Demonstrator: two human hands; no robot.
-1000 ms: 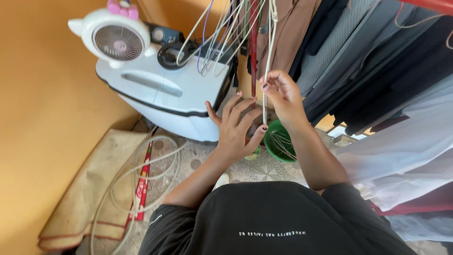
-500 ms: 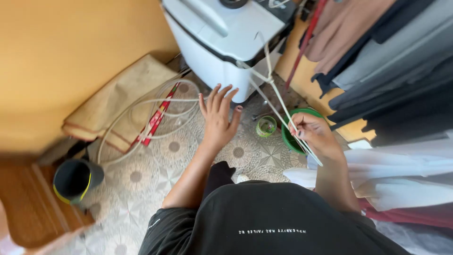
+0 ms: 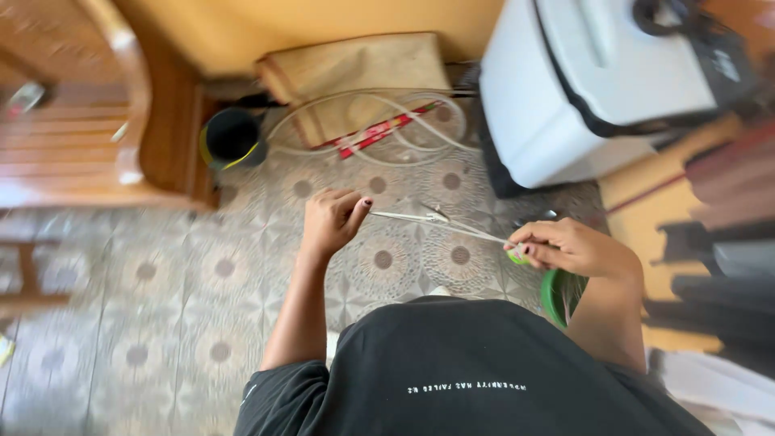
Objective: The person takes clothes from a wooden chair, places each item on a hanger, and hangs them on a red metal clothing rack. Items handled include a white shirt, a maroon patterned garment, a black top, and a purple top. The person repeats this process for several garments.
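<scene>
A wooden bench (image 3: 89, 137) stands far left, a dark bucket (image 3: 230, 139) with a yellow rim just beside it on the tiled floor (image 3: 161, 323). A pale hose (image 3: 363, 121) coils over a folded mat (image 3: 355, 69) by the wall. The left hand (image 3: 331, 222) pinches one end of a thin white wire hanger (image 3: 440, 222); the right hand (image 3: 569, 246) has its grip clenched on the other end, so it spans between them above the floor. A green bowl (image 3: 557, 295) sits under the right wrist, a white machine (image 3: 581, 89) behind, dark clothes (image 3: 718, 266) blurred at far right.
</scene>
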